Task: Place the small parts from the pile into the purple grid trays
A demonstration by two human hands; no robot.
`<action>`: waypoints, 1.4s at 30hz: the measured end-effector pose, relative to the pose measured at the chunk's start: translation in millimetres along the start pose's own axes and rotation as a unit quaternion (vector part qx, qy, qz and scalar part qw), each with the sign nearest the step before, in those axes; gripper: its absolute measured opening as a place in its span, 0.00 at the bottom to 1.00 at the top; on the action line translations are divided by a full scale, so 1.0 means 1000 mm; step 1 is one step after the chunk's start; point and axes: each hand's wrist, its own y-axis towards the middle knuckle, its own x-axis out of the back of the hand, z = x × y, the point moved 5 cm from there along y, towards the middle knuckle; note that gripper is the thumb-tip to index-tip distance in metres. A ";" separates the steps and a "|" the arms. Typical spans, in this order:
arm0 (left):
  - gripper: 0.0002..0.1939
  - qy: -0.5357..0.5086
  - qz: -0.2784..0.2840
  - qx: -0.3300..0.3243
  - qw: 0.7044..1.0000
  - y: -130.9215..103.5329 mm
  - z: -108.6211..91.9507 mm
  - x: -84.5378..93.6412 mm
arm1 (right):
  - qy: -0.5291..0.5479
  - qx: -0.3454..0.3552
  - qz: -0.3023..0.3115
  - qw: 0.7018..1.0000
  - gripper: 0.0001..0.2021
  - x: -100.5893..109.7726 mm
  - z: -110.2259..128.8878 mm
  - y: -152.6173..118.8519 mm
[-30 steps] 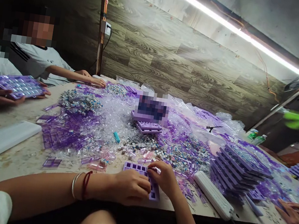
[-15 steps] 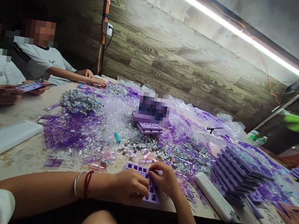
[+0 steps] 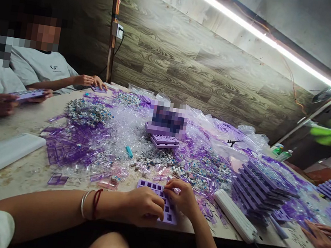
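Cluttered table — fingers on purple tray

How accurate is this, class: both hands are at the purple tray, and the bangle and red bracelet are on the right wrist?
The wrist is wrong. The head view shows the bangle and red bracelet on the left wrist; the left hand and right hand are both at the purple tray.

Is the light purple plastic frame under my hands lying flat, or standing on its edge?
Flat: the frame shows its square openings upward on the pale table, under left hand and right hand.
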 end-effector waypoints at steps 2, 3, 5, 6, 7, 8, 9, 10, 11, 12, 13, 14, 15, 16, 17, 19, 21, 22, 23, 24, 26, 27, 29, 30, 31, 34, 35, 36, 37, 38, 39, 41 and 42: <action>0.07 0.005 0.002 0.002 1.000 0.000 0.000 0.000 | -0.004 0.003 -0.001 1.000 0.05 0.000 0.000 0.000; 0.07 0.008 0.002 0.002 1.000 0.000 0.000 -0.001 | -0.008 0.008 0.001 1.000 0.05 0.000 0.001 0.000; 0.05 0.010 -0.001 -0.001 1.000 0.000 0.000 -0.001 | -0.015 0.018 0.007 1.000 0.05 0.000 0.002 0.000; 0.05 0.009 -0.002 -0.003 1.000 0.000 0.000 -0.001 | -0.016 0.021 0.009 1.000 0.05 0.000 0.003 0.000; 0.05 0.008 -0.005 -0.006 1.000 0.000 -0.001 -0.001 | -0.015 0.024 0.010 1.000 0.05 0.001 0.003 0.000; 0.05 0.007 -0.008 -0.009 1.000 0.000 -0.001 0.000 | -0.011 0.026 0.010 1.000 0.06 0.001 0.004 0.000; 0.06 0.005 -0.010 -0.012 1.000 0.001 -0.002 0.000 | -0.007 0.028 0.010 1.000 0.06 0.001 0.004 -0.001; 0.06 0.003 -0.013 -0.014 1.000 0.001 -0.002 0.000 | -0.003 0.029 0.010 1.000 0.06 0.001 0.004 -0.001; 0.06 0.001 -0.015 -0.016 1.000 0.001 -0.002 0.001 | 0.000 0.028 0.010 1.000 0.06 0.001 0.004 -0.001; 0.06 -0.001 -0.018 -0.018 1.000 0.001 -0.003 0.001 | -0.001 0.027 0.010 1.000 0.06 0.001 0.003 -0.001; 0.07 -0.004 -0.020 -0.021 1.000 0.001 -0.003 0.001 | -0.004 0.024 0.011 1.000 0.05 0.001 0.003 -0.001; 0.07 -0.006 -0.022 -0.022 0.999 0.001 -0.003 0.001 | -0.011 0.020 0.011 1.000 0.05 0.001 0.002 -0.001; 0.07 -0.009 -0.023 -0.024 0.999 0.001 -0.002 0.002 | -0.020 0.016 0.011 1.000 0.05 0.001 0.002 0.000; 0.07 -0.011 -0.024 -0.025 0.999 0.001 -0.002 0.002 | -0.029 0.012 0.011 0.999 0.05 0.002 0.002 0.000; 0.07 -0.011 -0.024 -0.024 0.999 0.001 -0.002 0.001 | -0.038 0.008 0.012 0.999 0.05 0.002 0.002 0.000; 0.07 -0.009 -0.022 -0.021 0.999 0.001 -0.002 0.001 | -0.051 -0.001 0.014 0.999 0.05 0.003 0.003 0.000; 0.07 -0.004 -0.014 -0.018 1.000 0.000 -0.001 0.000 | -0.058 -0.006 0.016 0.998 0.05 0.003 0.005 0.001; 0.07 -0.001 -0.009 -0.017 1.000 0.000 -0.001 -0.001 | -0.061 -0.005 0.017 0.998 0.06 0.004 0.006 0.001; 0.07 0.001 -0.004 -0.017 1.000 0.000 -0.001 -0.001 | -0.064 -0.003 0.017 0.998 0.06 0.004 0.007 0.001; 0.07 0.002 0.000 -0.016 1.000 0.000 -0.001 -0.002 | -0.067 -0.001 0.018 0.998 0.06 0.003 0.007 0.001; 0.07 0.005 0.007 -0.013 1.000 0.000 -0.001 -0.002 | -0.074 0.001 0.023 0.997 0.06 0.003 0.007 0.000; 0.07 0.007 0.009 -0.012 1.000 0.000 -0.001 -0.002 | -0.075 0.001 0.027 0.997 0.05 0.002 0.007 0.000; 0.06 0.010 0.013 -0.010 1.000 0.001 0.000 -0.003 | -0.076 0.004 0.032 0.997 0.05 0.001 0.007 0.000; 0.06 0.011 0.015 -0.010 1.000 0.000 0.000 -0.003 | -0.075 0.006 0.033 0.997 0.04 0.001 0.008 -0.001; 0.06 0.012 0.016 -0.010 1.000 0.000 0.000 -0.004 | -0.074 0.010 0.034 0.997 0.04 0.000 0.008 -0.001; 0.06 0.012 0.016 -0.005 1.000 0.000 0.000 -0.004 | -0.069 0.014 0.044 0.997 0.04 -0.002 0.010 -0.002; 0.06 0.012 0.017 -0.002 1.000 0.000 0.000 -0.004 | -0.068 0.014 0.048 0.996 0.05 -0.002 0.010 -0.002; 0.06 0.012 0.019 0.000 1.000 0.000 0.000 -0.004 | -0.067 0.015 0.052 0.996 0.05 -0.003 0.011 -0.002; 0.06 0.012 0.019 0.001 1.000 0.000 0.000 -0.004 | -0.066 0.016 0.052 0.996 0.05 -0.003 0.011 -0.002; 0.05 0.011 0.021 0.000 1.000 0.000 0.000 -0.003 | -0.069 0.018 0.050 0.996 0.04 -0.002 0.011 -0.002; 0.05 0.010 0.021 -0.003 1.000 0.000 -0.001 -0.003 | -0.075 0.019 0.040 0.996 0.04 -0.001 0.010 -0.001; 0.05 0.008 0.016 -0.009 1.000 0.001 -0.002 -0.001 | -0.109 0.013 -0.012 0.994 0.05 0.006 0.006 0.001; 0.05 0.008 0.013 -0.012 1.000 0.001 -0.002 -0.001 | -0.137 0.003 -0.055 0.989 0.06 0.012 0.003 0.002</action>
